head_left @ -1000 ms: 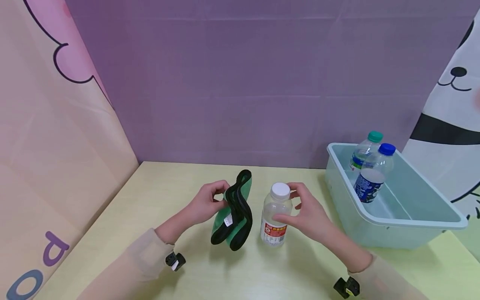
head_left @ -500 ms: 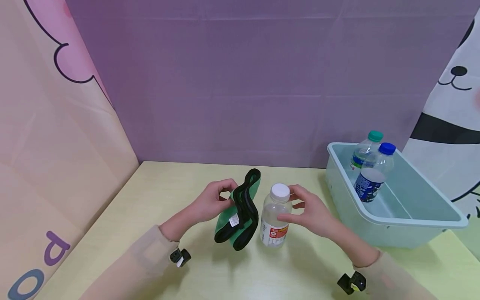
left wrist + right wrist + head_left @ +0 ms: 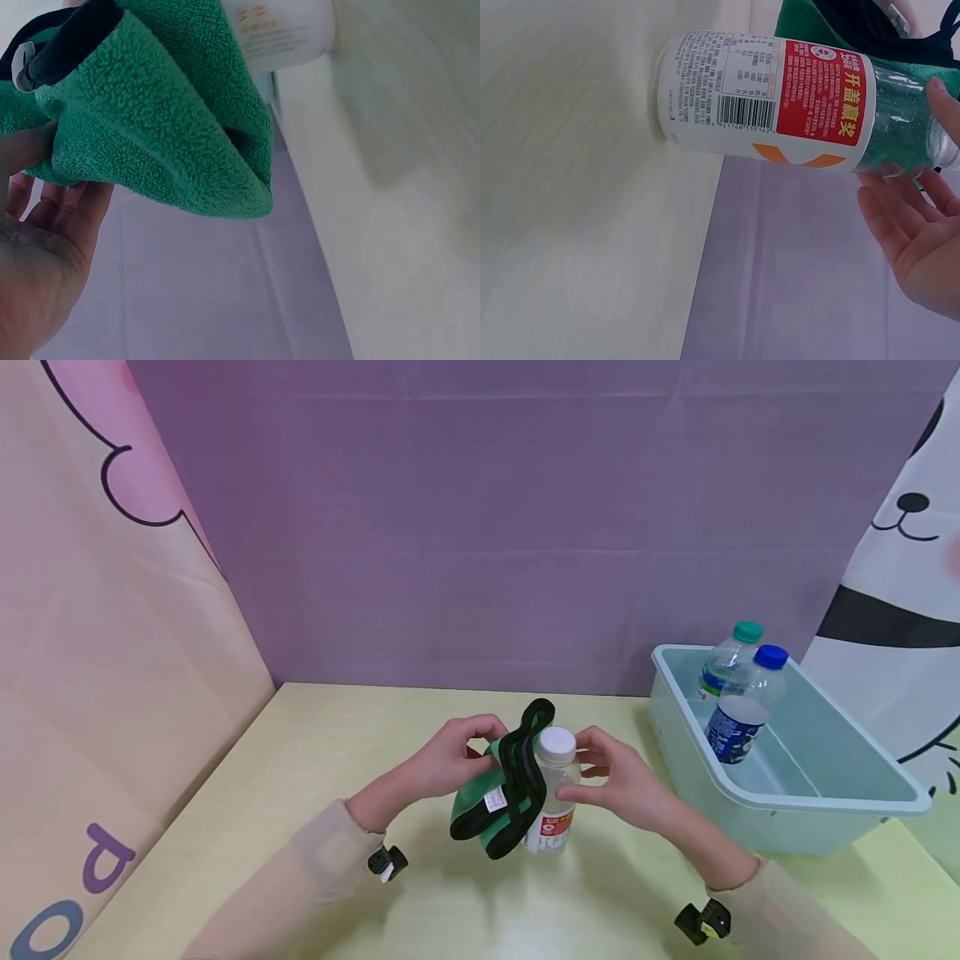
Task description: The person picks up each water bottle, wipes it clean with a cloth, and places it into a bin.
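Observation:
A folded green terry cloth (image 3: 474,792) with black edging and a small white tag hangs from my left hand (image 3: 450,762), which pinches it between thumb and fingers just above the table. The same cloth (image 3: 161,127) fills the upper part of the left wrist view. To its right, a clear plastic bottle (image 3: 557,787) with a white cap and a red-and-white label stands upright on the table. My right hand (image 3: 632,787) holds this bottle near its shoulder, thumb in front and fingers behind. In the head view the cloth hides the bottle's left side.
On the right of the table (image 3: 360,718) stands a pale blue plastic bin (image 3: 757,814). Inside it, at the left end, are a blue-capped bottle (image 3: 738,722) and a green-capped bottle (image 3: 718,672). A purple cloth backdrop (image 3: 450,527) rises behind the table.
My left hand has moved right with the cloth, which now overlaps the bottle in the head view. The bottle stays in about the same place, its label turned slightly; my right hand has barely moved.

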The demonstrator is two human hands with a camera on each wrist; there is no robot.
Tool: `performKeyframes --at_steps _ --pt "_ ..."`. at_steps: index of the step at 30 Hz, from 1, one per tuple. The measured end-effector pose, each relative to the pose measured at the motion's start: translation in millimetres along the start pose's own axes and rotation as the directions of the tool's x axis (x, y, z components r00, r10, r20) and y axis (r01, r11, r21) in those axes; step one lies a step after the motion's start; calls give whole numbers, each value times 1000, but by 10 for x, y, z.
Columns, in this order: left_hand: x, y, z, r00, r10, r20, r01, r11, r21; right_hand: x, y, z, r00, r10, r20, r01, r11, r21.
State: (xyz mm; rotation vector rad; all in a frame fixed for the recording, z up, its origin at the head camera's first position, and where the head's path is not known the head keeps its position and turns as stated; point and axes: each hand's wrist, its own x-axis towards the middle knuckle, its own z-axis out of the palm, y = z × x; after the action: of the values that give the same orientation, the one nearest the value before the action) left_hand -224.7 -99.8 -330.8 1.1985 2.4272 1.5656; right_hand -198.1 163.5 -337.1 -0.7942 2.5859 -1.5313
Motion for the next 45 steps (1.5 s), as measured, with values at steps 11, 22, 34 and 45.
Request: performKeyframes --at_steps 11,22,34,45 --pt "-17 -182 111 996 -45 72 41 998 54 -17 2 -24 999 -43 -5 43 999 4" --pt "-91 -363 185 992 -42 121 30 994 102 -24 -12 -26 999 -39 4 39 999 1" --pt "32 -31 70 999 -19 -35 18 1000 -15 -13 19 -38 997 -72 25 72 997 12" --pt "64 62 81 998 -36 -50 34 999 -36 -9 23 -48 996 -87 31 87 996 17"
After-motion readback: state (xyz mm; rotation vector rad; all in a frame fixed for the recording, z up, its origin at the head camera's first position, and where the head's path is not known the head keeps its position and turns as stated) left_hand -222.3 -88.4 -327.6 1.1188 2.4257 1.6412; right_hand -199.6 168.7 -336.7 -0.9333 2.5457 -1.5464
